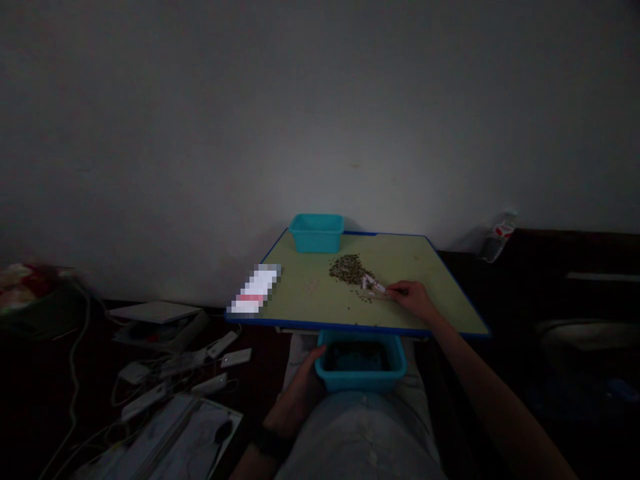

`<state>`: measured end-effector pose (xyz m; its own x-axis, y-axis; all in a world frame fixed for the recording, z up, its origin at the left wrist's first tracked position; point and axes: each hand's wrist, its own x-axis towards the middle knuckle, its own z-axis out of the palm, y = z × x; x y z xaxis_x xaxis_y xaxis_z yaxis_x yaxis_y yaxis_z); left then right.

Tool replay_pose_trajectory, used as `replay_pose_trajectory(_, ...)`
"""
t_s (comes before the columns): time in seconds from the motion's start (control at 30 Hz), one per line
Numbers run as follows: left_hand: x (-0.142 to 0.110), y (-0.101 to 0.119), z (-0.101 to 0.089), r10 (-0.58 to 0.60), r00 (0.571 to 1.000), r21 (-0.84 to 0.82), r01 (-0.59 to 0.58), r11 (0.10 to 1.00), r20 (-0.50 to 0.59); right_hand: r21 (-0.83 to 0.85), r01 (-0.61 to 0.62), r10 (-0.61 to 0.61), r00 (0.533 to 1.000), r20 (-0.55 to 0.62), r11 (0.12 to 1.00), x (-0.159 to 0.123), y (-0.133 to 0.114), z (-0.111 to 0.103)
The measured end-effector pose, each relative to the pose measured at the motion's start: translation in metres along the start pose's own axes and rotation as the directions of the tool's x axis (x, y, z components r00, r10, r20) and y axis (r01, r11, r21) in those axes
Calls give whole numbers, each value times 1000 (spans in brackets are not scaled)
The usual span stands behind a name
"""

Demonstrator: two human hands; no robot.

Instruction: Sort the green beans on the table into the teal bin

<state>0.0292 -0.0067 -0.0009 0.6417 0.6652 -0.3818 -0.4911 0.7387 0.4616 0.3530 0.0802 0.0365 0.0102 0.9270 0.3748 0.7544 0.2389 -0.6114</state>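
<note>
A small green table (440, 287) with a blue rim stands over my lap. A heap of small dark grains (349, 268) lies on it. My right hand (413, 298) rests on the table just right of the heap, pinched on a small white and pink card (374, 285) that touches the grains. A teal tub (361, 363) sits on my lap under the table's near edge, with dark contents. My left hand (299, 395) is closed on that tub's left side. A second teal tub (317, 232) stands at the table's far left corner.
A white packet (255, 289) lies on the table's left edge. White chargers and cables (175, 373) and papers litter the floor at left. A plastic bottle (496, 237) lies by the wall at right. A bare wall stands right behind the table.
</note>
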Motion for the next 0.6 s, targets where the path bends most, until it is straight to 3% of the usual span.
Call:
replay_pose_trajectory(0.33,1,1,-3,-9,1000,7,9,1000,-19,-1,54,-54,998,42,999,-1,-5,-2)
replay_pose_trajectory(0.6,0,-1,-4,1,999,-4,-1,1000,33,-7,42,-42,999,17,999,-1,-8,-3)
